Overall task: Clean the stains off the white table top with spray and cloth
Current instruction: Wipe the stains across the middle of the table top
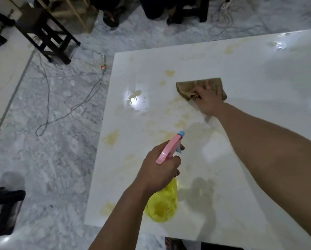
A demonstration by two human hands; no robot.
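Both hands are busy: my left hand (pixel 160 168) is wrapped tight around the neck of the yellow spray bottle (pixel 162 204), one finger on its blue trigger, the pink nozzle head (pixel 171 147) aimed across the white desk (pixel 259 73). My right hand (pixel 208 100) lies palm down, fingers spread, pressing the brown cloth (pixel 190 85) flat near the desk's middle. Yellowish stains (pixel 111 138) dot the surface between and around both hands. A power strip (pixel 102 63) lies on the marble floor (pixel 51 159) beyond, beside a dark stool (pixel 48 33).
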